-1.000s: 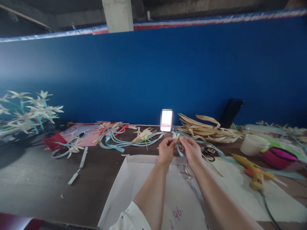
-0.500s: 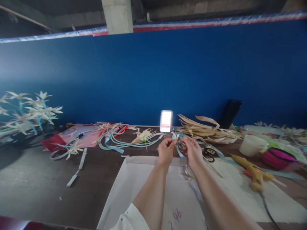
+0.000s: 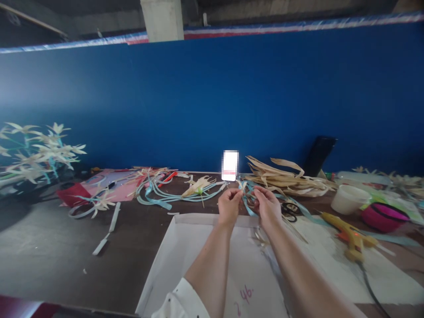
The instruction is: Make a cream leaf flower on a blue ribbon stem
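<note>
My left hand (image 3: 229, 206) and my right hand (image 3: 266, 206) are held close together over the far edge of a white paper sheet (image 3: 185, 260). Both are closed in a pinch on a small straw flower (image 3: 243, 187) with a light blue ribbon (image 3: 247, 207) hanging between them. The left fingertips grip the flower's left side, and the right fingers hold the ribbon end beside it. Black scissors (image 3: 289, 212) lie just right of my right hand.
A yellow glue gun (image 3: 347, 236) lies on paper at the right, near a white cup (image 3: 347, 199) and a pink bowl (image 3: 384, 217). Dried straw strips (image 3: 285, 179) pile behind the hands. Blue ribbon loops (image 3: 165, 196) and finished straw flowers (image 3: 39, 152) sit at the left.
The hands have shifted slightly apart and a touch farther from me, still pinching the flower and ribbon. Nothing else on the table has moved.
</note>
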`<state>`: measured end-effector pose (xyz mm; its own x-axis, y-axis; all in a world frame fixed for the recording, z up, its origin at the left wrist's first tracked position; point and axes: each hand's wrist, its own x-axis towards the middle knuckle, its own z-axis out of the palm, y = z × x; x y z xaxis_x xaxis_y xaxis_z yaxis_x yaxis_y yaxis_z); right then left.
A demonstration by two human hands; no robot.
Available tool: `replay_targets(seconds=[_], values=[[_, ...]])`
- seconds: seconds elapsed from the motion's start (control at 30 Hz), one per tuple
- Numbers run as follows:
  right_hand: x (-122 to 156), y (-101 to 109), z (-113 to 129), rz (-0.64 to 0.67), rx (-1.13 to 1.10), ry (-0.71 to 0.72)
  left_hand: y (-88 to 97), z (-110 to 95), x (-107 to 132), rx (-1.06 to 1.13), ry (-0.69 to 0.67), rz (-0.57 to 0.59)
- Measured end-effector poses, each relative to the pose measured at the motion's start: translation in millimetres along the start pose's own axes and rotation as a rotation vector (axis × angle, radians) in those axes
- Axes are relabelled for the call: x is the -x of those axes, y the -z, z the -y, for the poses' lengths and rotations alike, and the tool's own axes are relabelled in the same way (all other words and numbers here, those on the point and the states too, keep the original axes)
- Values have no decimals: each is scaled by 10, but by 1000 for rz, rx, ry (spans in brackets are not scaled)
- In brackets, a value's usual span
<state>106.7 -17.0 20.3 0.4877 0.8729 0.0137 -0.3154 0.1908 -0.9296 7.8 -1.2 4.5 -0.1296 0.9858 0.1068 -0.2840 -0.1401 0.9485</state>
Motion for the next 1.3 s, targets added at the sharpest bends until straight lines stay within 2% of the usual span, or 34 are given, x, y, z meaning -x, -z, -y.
replay_targets(seconds=[0.13,0.3,0.4,0.5,0.57,0.63,0.73,0.83,0.97,1.17,1.3], values=[[20,-28,134,-44,-46,62,-5,25,-2,21,-10,54],[102,-79,423,0,17,137,-2,24,9,-20,-42,73],[163,-8,583,134,369,208,5,-13,23,-98,-35,49],[222,161,696,448,919,294,14,-66,53,-142,-31,46],[252,292,713,585,1204,305,21,-92,75,-152,-46,57],[276,407,671,617,1395,289,29,-102,90,-147,-67,73],[309,519,531,615,1552,219,35,-92,90,-132,-69,80],[342,569,386,640,1580,165,30,-81,75,-125,-53,76],[352,595,306,686,1540,184,20,-79,61,-113,-58,82],[321,590,472,691,1352,251,22,-61,65,-97,-75,75],[355,581,559,751,1306,261,24,-65,69,-104,-78,75]])
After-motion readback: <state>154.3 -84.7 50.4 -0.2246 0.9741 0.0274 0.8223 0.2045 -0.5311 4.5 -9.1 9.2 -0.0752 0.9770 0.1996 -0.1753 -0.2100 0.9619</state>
